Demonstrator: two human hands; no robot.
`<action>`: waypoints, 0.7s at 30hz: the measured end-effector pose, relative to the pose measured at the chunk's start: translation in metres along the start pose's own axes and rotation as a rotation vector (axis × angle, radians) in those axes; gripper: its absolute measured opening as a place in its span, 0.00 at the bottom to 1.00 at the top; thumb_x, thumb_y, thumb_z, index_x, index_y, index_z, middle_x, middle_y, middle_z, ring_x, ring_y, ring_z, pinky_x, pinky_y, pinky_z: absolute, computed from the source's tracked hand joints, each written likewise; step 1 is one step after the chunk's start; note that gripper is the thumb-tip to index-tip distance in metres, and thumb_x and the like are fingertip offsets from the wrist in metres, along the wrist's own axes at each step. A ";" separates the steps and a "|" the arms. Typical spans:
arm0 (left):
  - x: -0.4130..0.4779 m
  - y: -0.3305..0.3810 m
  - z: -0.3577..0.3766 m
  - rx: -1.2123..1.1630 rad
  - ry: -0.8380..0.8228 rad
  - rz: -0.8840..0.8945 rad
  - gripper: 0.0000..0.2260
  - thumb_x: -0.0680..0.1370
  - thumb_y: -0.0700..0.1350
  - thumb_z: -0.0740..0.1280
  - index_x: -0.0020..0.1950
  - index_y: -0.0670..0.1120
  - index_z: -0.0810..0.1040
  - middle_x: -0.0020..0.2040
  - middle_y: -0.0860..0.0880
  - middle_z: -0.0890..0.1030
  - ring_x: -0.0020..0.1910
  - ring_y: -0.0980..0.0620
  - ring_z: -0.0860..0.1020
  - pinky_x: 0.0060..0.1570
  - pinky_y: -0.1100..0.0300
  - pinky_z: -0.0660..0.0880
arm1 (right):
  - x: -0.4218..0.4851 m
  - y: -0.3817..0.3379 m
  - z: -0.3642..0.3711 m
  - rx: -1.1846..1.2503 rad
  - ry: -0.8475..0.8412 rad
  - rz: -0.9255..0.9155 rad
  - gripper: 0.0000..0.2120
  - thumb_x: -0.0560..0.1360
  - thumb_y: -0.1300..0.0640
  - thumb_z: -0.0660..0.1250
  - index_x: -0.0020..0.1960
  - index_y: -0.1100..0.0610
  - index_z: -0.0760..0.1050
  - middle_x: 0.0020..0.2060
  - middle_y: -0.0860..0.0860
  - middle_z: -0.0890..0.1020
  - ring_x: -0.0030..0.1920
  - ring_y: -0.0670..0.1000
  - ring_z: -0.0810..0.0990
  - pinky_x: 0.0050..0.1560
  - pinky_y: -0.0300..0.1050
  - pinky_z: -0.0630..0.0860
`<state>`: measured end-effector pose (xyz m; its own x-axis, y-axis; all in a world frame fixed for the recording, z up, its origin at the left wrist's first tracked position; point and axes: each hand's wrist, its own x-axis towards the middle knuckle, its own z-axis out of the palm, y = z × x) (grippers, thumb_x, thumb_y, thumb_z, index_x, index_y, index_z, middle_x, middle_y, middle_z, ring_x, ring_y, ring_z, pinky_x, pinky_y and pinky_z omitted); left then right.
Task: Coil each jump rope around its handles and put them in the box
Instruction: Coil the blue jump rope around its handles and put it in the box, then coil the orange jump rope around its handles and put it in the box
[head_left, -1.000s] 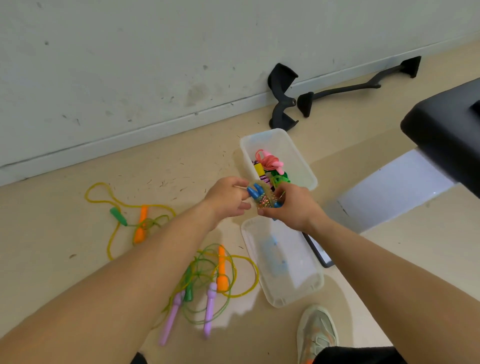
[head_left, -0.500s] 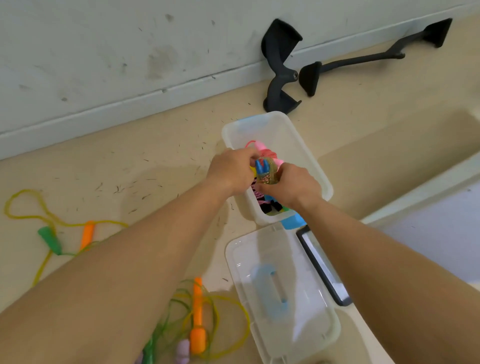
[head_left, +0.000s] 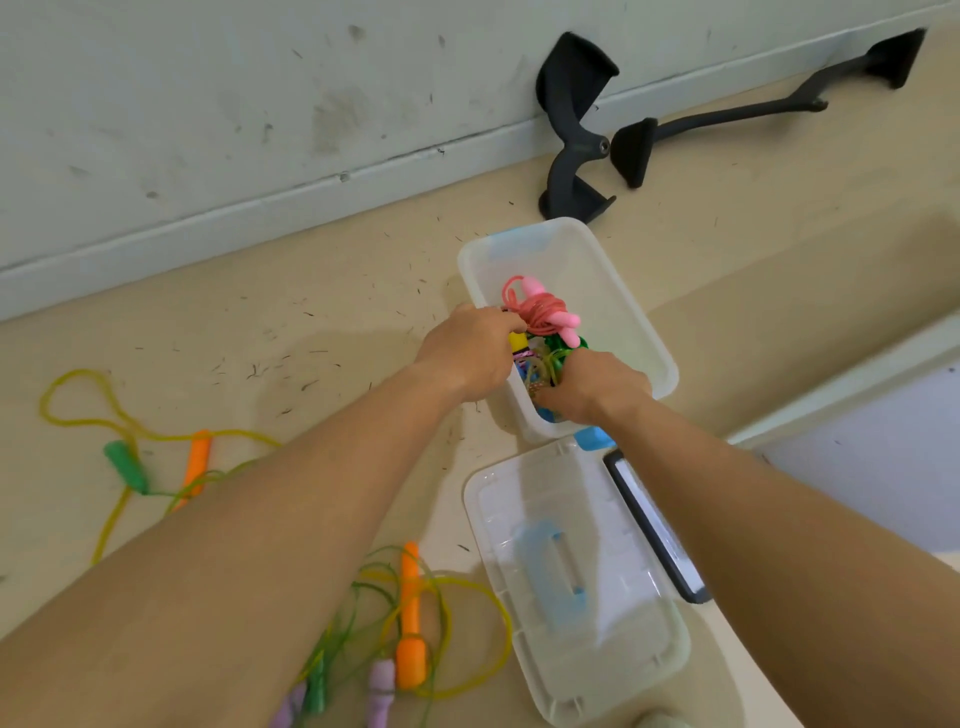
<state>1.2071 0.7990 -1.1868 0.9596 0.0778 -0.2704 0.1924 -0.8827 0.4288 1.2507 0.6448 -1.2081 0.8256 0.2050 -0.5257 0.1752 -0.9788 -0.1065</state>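
Observation:
A clear plastic box stands open on the floor and holds a coiled pink jump rope plus green and yellow bundles. My left hand and my right hand both reach inside its near end. Between them they grip a coiled jump rope with blue handles, low among the other bundles and mostly hidden. Uncoiled on the floor lie a yellow rope with green and orange handles and a tangle with orange and purple handles.
The box's clear lid with a blue handle lies on the floor just in front of the box. A dark phone rests beside the lid. Black curved parts lean by the wall behind the box.
Both hands moved forward over the box and then down into it, carrying the blue-handled coil from above the lid into the near end of the box.

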 end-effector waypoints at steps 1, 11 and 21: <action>-0.009 -0.002 -0.003 -0.018 0.009 -0.012 0.19 0.81 0.42 0.58 0.71 0.54 0.73 0.66 0.46 0.75 0.66 0.43 0.70 0.61 0.49 0.73 | -0.005 -0.001 -0.005 0.005 0.023 -0.005 0.11 0.74 0.44 0.65 0.44 0.51 0.70 0.38 0.48 0.75 0.43 0.53 0.77 0.46 0.48 0.72; -0.165 -0.016 -0.035 -0.037 -0.068 -0.191 0.17 0.82 0.46 0.59 0.70 0.50 0.74 0.69 0.50 0.75 0.67 0.48 0.73 0.66 0.50 0.71 | -0.132 -0.034 -0.037 0.064 0.080 -0.146 0.09 0.74 0.49 0.64 0.40 0.55 0.71 0.38 0.52 0.76 0.44 0.56 0.78 0.42 0.46 0.73; -0.296 -0.062 0.026 -0.127 -0.153 -0.442 0.12 0.79 0.44 0.62 0.57 0.48 0.82 0.60 0.45 0.82 0.59 0.44 0.79 0.58 0.56 0.75 | -0.224 -0.067 0.060 -0.099 -0.053 -0.266 0.13 0.76 0.49 0.62 0.57 0.54 0.77 0.54 0.54 0.81 0.53 0.58 0.79 0.52 0.50 0.77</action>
<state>0.9054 0.8188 -1.1557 0.7406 0.3552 -0.5704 0.6079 -0.7159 0.3434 1.0220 0.6638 -1.1334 0.7147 0.4515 -0.5342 0.4355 -0.8849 -0.1654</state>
